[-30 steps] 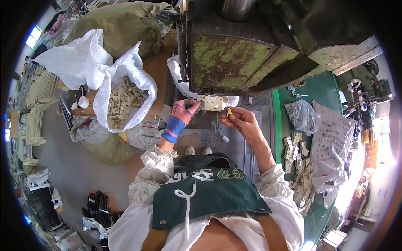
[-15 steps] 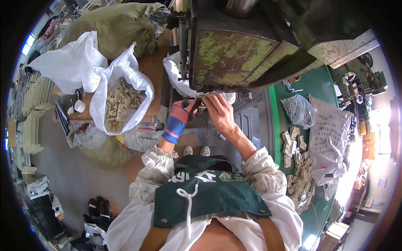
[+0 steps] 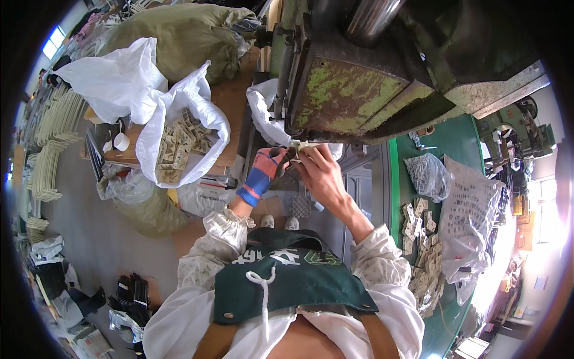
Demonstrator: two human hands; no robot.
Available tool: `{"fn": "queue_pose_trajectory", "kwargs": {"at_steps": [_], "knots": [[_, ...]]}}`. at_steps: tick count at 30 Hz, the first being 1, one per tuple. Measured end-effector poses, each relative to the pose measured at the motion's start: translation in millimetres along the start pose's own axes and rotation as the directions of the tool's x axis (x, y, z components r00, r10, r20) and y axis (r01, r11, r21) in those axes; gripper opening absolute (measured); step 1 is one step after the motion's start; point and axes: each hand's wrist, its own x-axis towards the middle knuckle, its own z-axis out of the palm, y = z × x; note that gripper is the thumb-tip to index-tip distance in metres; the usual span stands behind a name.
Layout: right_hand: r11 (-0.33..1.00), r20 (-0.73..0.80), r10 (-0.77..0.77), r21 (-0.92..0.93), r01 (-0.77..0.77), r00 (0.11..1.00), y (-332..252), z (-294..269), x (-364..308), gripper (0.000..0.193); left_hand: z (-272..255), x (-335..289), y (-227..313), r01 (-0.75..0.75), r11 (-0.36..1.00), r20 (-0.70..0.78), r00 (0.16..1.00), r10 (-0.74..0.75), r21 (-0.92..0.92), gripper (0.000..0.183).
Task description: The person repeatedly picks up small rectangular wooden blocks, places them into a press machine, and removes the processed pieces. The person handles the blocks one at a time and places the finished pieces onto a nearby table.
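Observation:
Just below the head of a worn green press, my two hands meet. My left hand, in a pink and blue glove with dark fingertips, is closed on a small pale plate. My bare right hand pinches the same plate from the other side, its fingers bent over it. Much of the plate is hidden behind the fingers. Similar pale plates with holes fill an open white sack to the left.
On the right, a green table bears a heap of pale plates, a clear plastic bag and a whitish woven sack. A large olive sack lies at the far left, beyond a white cup.
The whole view has shifted slightly. My hands sit a little lower against the press, and the pale plate now shows between my fingertips. My right hand's fingers have curled down more.

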Motion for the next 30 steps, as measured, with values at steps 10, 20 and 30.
{"fn": "queue_pose_trajectory", "kwargs": {"at_steps": [10, 20, 30], "knots": [[0.021, 0.496, 0.699, 0.706, -0.708, 0.515, 34.4, 19.8, -10.5, 0.037, -5.9, -0.4, -12.9, -0.142, 0.835, 0.028, 0.988, 0.15, 0.531, 0.019], [0.041, 0.482, 0.736, 0.669, -0.742, 0.475, 38.5, -9.6, -24.9, 0.039, -17.0, 19.6, 13.0, 0.694, 0.395, 0.339, 0.67, -0.661, -0.601, 0.02], [0.089, 0.496, 0.698, 0.656, -0.75, 0.517, 46.6, -16.3, -29.0, 0.037, -8.2, 12.4, 7.5, 0.679, 0.21, 0.384, 0.612, -0.691, -0.703, 0.022]]}}
